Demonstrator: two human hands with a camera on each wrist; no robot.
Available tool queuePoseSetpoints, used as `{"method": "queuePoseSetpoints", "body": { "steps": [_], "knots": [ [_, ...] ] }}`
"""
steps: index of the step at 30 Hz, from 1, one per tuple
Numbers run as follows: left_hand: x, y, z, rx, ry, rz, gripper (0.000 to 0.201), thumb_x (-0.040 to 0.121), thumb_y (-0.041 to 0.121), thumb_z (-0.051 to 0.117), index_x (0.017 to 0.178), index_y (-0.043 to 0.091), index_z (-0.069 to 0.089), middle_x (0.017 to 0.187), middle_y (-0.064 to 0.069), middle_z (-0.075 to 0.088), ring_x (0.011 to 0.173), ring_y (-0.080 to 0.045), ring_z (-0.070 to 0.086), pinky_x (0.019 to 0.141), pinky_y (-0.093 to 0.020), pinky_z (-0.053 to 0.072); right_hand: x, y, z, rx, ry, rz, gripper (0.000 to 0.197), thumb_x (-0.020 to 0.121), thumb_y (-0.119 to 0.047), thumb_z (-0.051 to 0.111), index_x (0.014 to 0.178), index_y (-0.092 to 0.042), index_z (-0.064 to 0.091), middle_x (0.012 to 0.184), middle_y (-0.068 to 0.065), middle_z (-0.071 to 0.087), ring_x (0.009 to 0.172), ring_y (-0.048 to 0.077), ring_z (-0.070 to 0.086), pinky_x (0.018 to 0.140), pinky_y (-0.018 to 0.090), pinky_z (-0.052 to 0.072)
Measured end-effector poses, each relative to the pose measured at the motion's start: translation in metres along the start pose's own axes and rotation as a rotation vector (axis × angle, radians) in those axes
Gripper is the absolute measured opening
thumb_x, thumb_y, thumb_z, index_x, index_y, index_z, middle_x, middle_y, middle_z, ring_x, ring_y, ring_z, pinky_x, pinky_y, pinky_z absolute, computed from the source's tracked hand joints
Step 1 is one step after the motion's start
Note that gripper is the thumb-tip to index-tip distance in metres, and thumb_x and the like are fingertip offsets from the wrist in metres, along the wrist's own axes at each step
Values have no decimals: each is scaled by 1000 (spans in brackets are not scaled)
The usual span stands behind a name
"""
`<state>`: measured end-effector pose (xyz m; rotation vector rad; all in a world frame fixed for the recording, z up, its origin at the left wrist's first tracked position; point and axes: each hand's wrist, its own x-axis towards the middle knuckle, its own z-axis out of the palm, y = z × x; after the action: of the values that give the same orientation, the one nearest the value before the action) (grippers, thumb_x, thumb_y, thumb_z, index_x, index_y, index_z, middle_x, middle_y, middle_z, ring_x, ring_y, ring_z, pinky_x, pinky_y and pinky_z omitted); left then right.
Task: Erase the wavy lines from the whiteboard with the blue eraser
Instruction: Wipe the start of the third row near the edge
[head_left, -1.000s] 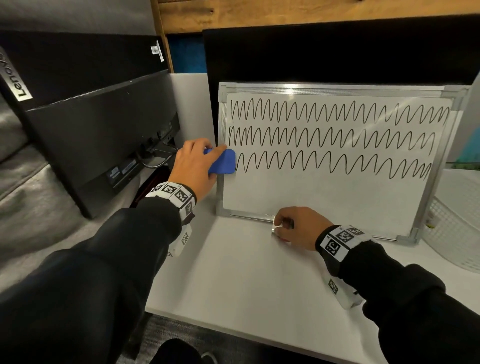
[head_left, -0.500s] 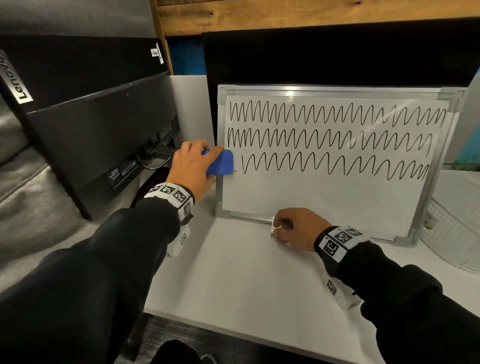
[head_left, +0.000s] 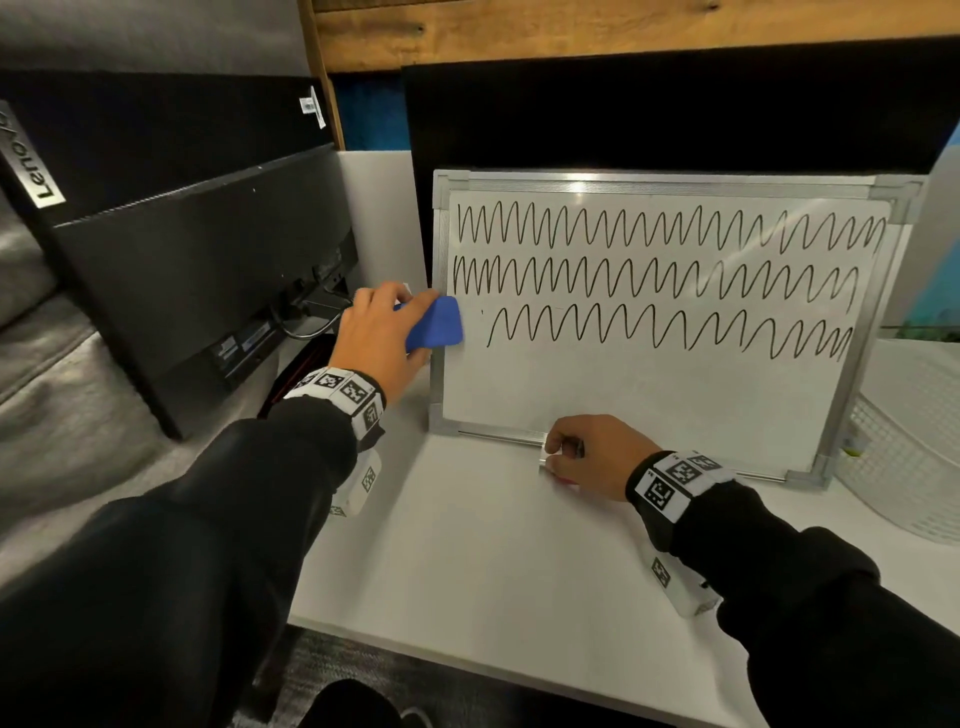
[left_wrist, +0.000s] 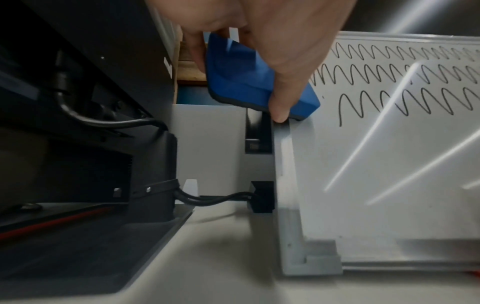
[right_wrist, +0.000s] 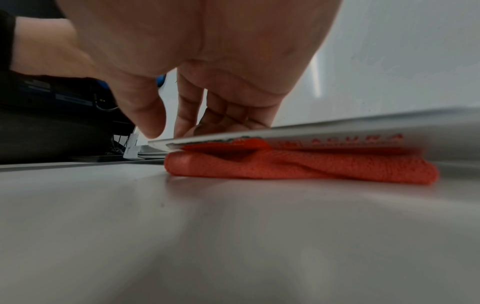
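Observation:
A silver-framed whiteboard (head_left: 649, 395) leans upright at the back of the white desk, with three rows of black wavy lines (head_left: 665, 280) across its upper half. The left end of the bottom row is wiped away. My left hand (head_left: 382, 338) grips the blue eraser (head_left: 435, 322) against the board's left edge, level with the bottom row; the left wrist view shows the eraser (left_wrist: 244, 78) pinched between thumb and fingers. My right hand (head_left: 587, 452) holds the board's bottom frame (right_wrist: 337, 127), fingers curled over it.
A black monitor's back (head_left: 197, 260) with cables stands close on the left. A folded orange cloth (right_wrist: 298, 166) lies under the board's bottom edge. A white mesh basket (head_left: 909, 441) sits to the right. Bare white desk (head_left: 493, 561) lies in front.
The eraser has slid slightly left to the board's frame, and a bit more of the bottom row's left end is gone. The right hand has stayed on the bottom frame.

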<state>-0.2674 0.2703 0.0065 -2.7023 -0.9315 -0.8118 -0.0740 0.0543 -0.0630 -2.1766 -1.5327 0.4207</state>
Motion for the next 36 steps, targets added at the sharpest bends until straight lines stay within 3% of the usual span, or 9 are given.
{"method": "queuePoseSetpoints", "body": {
  "steps": [10,13,17,25,31,36],
  "knots": [
    [-8,22,12,25,-78,190,67,81,23,72,141,28,44,123,-4,47,115,-27,43,96,-44,43,-1,-1,0,8,-6,7,5,83,-30,66,86,-26,63,77,-9,60,68,8,53,67,20,45],
    [-7,10,7,42,-73,141,67,81,25,72,141,27,44,123,-3,47,115,-27,43,96,-44,42,-2,-2,-1,9,-3,11,5,83,-30,65,85,-27,63,75,-10,59,68,8,53,68,21,46],
    [8,9,-3,5,-17,68,67,82,31,71,142,26,42,123,-5,47,114,-28,42,95,-45,42,-2,-3,-1,3,-2,15,3,84,-29,64,85,-26,63,74,-10,60,63,4,53,59,15,39],
    [-2,38,14,-22,-64,192,67,82,31,71,142,27,41,122,-3,46,113,-25,43,94,-43,44,-3,-3,-2,0,-6,31,3,83,-27,63,86,-27,63,72,-11,59,63,3,52,60,16,38],
    [12,31,5,-85,49,62,66,82,29,71,142,23,44,121,-6,45,113,-27,40,94,-40,41,-4,-4,-4,15,2,29,4,84,-26,64,87,-24,65,71,-11,59,62,3,51,59,16,39],
    [8,50,12,-72,-26,159,67,83,33,69,144,26,40,121,-4,44,111,-24,41,93,-39,43,-4,-4,-4,4,0,22,5,84,-26,65,89,-25,64,73,-10,59,65,6,53,62,18,42]
  ]
}}
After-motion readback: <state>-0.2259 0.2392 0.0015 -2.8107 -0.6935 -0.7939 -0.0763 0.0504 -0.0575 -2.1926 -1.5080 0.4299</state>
